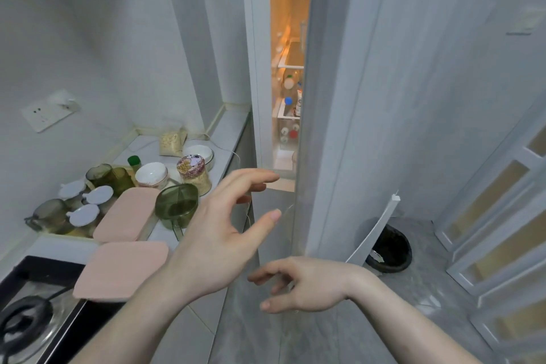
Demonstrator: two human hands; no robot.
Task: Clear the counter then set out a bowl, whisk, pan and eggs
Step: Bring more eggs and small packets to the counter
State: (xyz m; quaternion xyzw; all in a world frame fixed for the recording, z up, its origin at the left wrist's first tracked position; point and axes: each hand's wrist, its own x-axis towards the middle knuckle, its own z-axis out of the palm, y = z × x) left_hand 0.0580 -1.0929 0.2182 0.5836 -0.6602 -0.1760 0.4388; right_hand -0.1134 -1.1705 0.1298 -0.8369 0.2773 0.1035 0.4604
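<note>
Both hands are released and hold nothing: left hand (pixel 218 233) reaches for the fridge door (pixel 307 127); it should swing it wide before taking eggs.

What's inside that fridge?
Through the gap of the fridge door, lit shelves hold bottles with white, blue and red caps. No eggs show; the door hides the rest.

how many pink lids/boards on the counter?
2. One pink board lies on the tray beside the green measuring cup; the other pink board lies nearer, overlapping the stove edge. Nothing suggests more, though clutter could hide one.
</note>
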